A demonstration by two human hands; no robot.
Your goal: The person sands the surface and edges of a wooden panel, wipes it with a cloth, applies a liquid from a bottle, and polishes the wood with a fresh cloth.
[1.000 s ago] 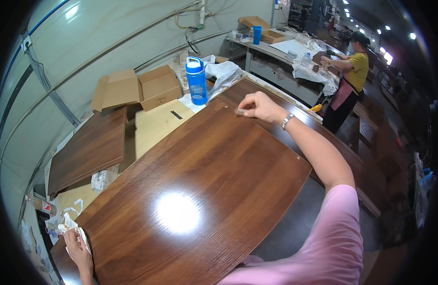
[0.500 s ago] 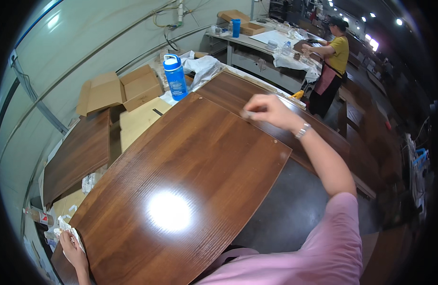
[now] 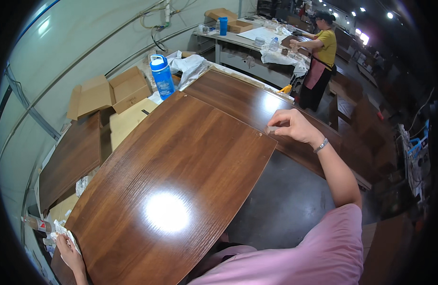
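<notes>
A large dark-brown wood-grain panel [image 3: 181,156] lies slanting in front of me, with a bright lamp reflection on its face. At its far right corner, my right hand [image 3: 296,127] pinches a small pale, greyish piece [image 3: 272,129] between thumb and fingertips, just beside the panel's edge. What that piece is I cannot make out. Down at the near left corner, my left hand [image 3: 71,251] grips a crumpled white cloth [image 3: 62,230] against the panel's edge. Beneath the far end of the panel lies another brown panel [image 3: 233,97].
Beyond the panel's far left corner stands a blue bottle [image 3: 162,78] by white cloth. Open cardboard boxes [image 3: 128,88] and a leaning brown panel [image 3: 71,161] are at left. A co-worker [image 3: 323,52] in a yellow top stands at a far workbench [image 3: 228,40]. A clear bottle [image 3: 37,223] lies near my left hand.
My right hand has moved right and nearer along the panel's far edge to its corner, still pinching the small piece. My left hand stays at the near left corner with the cloth.
</notes>
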